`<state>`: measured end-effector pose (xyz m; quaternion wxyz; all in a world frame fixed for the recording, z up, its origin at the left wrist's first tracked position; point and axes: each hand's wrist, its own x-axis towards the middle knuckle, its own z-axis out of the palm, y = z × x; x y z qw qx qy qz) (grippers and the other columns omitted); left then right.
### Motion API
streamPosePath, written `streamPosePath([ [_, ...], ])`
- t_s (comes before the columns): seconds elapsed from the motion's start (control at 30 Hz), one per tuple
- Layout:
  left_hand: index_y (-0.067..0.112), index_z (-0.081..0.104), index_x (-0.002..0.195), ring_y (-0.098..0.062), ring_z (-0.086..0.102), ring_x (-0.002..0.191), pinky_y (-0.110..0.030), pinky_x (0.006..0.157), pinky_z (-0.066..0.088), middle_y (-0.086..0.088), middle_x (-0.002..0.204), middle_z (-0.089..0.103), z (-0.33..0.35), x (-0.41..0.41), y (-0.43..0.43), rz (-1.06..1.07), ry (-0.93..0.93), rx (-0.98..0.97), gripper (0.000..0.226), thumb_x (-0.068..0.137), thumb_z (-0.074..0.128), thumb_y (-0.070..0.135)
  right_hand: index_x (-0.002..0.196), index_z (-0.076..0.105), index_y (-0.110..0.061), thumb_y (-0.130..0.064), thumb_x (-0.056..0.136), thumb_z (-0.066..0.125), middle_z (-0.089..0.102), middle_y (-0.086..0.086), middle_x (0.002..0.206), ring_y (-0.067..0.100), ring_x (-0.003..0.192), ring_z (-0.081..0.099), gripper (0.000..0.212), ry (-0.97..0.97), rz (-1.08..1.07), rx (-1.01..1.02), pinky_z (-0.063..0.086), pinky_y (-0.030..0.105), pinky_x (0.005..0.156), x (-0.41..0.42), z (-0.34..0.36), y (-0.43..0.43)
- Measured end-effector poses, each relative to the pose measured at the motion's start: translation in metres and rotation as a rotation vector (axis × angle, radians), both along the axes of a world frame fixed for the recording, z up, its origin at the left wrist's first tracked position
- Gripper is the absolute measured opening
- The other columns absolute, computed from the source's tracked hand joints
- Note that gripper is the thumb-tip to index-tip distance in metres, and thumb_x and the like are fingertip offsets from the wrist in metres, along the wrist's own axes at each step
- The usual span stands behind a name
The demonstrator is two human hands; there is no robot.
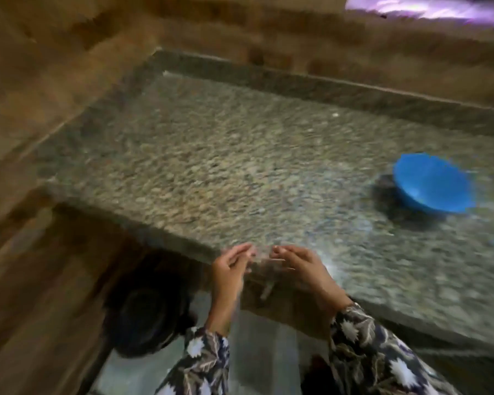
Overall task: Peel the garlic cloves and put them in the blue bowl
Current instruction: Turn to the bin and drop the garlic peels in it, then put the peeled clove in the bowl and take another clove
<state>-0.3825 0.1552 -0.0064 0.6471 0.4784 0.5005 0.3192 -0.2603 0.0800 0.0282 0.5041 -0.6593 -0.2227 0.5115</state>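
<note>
Garlic cannot be picked out through the blur; only a thin pale scrap (pixel 264 262) shows between the fingertips, at the near edge of a speckled stone counter (pixel 240 166). The left hand (pixel 228 269) and right hand (pixel 303 269) face each other, fingers curled; whether they grip the scrap cannot be told. The blue bowl (pixel 434 186) sits well apart on the right.

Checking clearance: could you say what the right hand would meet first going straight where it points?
The right hand points at the left hand, likely met first; blur hides anything between them.
</note>
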Motion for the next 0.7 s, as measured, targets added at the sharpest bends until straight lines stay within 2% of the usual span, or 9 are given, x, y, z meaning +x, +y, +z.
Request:
streamPosePath([
  [0.1, 0.002, 0.067, 0.098, 0.008, 0.061, 0.057, -0.008, 0.052, 0.046, -0.005, 0.085, 0.068, 0.009, 0.084, -0.031, -0.262, 0.063, 0.061, 0.017, 0.086, 0.058, -0.006, 0.096, 0.066, -0.007, -0.010, 0.093, 0.050, 0.068, 0.004, 0.088, 0.001, 0.070, 0.063, 0.017, -0.101, -0.204, -0.004, 0.046, 0.009, 0.062, 0.073, 0.002, -0.057],
  [0.17, 0.000, 0.068, 0.103, 0.007, 0.059, 0.057, -0.009, 0.056, 0.047, -0.012, 0.092, 0.070, 0.010, 0.135, -0.047, -0.408, 0.119, 0.139, 0.020, 0.084, 0.060, -0.005, 0.089, 0.066, -0.010, -0.009, 0.092, 0.052, 0.068, 0.003, 0.084, 0.001, 0.069, 0.064, 0.014, -0.099, -0.375, 0.011, 0.047, 0.009, 0.059, 0.121, 0.001, -0.092],
  [0.27, 0.005, 0.069, 0.107, -0.002, 0.059, 0.076, -0.009, 0.066, 0.048, -0.012, 0.104, 0.069, 0.010, 0.208, -0.069, -0.532, 0.245, 0.323, 0.025, 0.083, 0.066, 0.000, 0.096, 0.067, -0.009, -0.008, 0.090, 0.056, 0.067, 0.005, 0.092, 0.010, 0.084, 0.062, 0.013, -0.270, -0.534, 0.007, 0.047, 0.016, 0.074, 0.191, -0.003, -0.147],
  [0.33, 0.006, 0.067, 0.110, -0.008, 0.058, 0.088, -0.003, 0.070, 0.044, -0.010, 0.109, 0.067, 0.005, 0.246, -0.082, -0.560, 0.366, 0.443, 0.028, 0.083, 0.067, 0.005, 0.106, 0.065, -0.002, -0.006, 0.090, 0.055, 0.065, 0.006, 0.097, 0.006, 0.081, 0.060, 0.019, -0.308, -0.570, -0.014, 0.046, 0.007, 0.067, 0.230, -0.008, -0.176],
  [0.37, 0.006, 0.068, 0.110, -0.013, 0.057, 0.094, -0.005, 0.075, 0.041, -0.010, 0.110, 0.065, -0.001, 0.260, -0.088, -0.570, 0.441, 0.522, 0.028, 0.083, 0.067, 0.006, 0.108, 0.063, 0.001, -0.005, 0.090, 0.055, 0.064, 0.007, 0.098, 0.003, 0.078, 0.059, 0.020, -0.304, -0.581, -0.023, 0.045, 0.004, 0.061, 0.248, -0.013, -0.189],
  [0.43, 0.007, 0.070, 0.105, -0.023, 0.056, 0.102, -0.019, 0.084, 0.036, -0.011, 0.107, 0.065, -0.011, 0.279, -0.096, -0.566, 0.617, 0.694, 0.024, 0.082, 0.065, 0.008, 0.108, 0.063, 0.003, -0.005, 0.090, 0.055, 0.065, 0.008, 0.098, 0.004, 0.078, 0.059, 0.021, -0.318, -0.590, -0.045, 0.046, 0.005, 0.061, 0.280, -0.022, -0.209],
  [0.57, 0.003, 0.073, 0.091, -0.029, 0.061, 0.088, -0.031, 0.078, 0.041, -0.016, 0.092, 0.070, -0.009, 0.290, -0.106, -0.432, 0.754, 0.757, 0.015, 0.082, 0.062, 0.004, 0.103, 0.066, -0.004, -0.008, 0.091, 0.055, 0.066, 0.007, 0.097, 0.008, 0.081, 0.061, 0.017, -0.346, -0.558, -0.069, 0.046, 0.007, 0.066, 0.319, -0.033, -0.233],
  [0.63, 0.007, 0.075, 0.086, -0.019, 0.063, 0.071, -0.024, 0.066, 0.044, -0.011, 0.083, 0.073, 0.012, 0.294, -0.109, -0.300, 0.725, 0.713, 0.011, 0.081, 0.066, 0.007, 0.106, 0.066, -0.007, -0.011, 0.091, 0.056, 0.067, 0.003, 0.096, 0.013, 0.088, 0.063, 0.019, -0.405, -0.535, -0.081, 0.048, 0.014, 0.072, 0.329, -0.034, -0.237],
  [0.7, 0.012, 0.076, 0.083, 0.000, 0.057, 0.058, -0.012, 0.055, 0.041, 0.003, 0.072, 0.071, 0.039, 0.311, -0.104, -0.209, 0.591, 0.734, 0.007, 0.080, 0.069, 0.011, 0.110, 0.065, -0.010, -0.015, 0.090, 0.058, 0.066, -0.004, 0.095, 0.011, 0.088, 0.063, 0.022, -0.528, -0.540, -0.102, 0.046, 0.012, 0.070, 0.336, -0.033, -0.238],
])
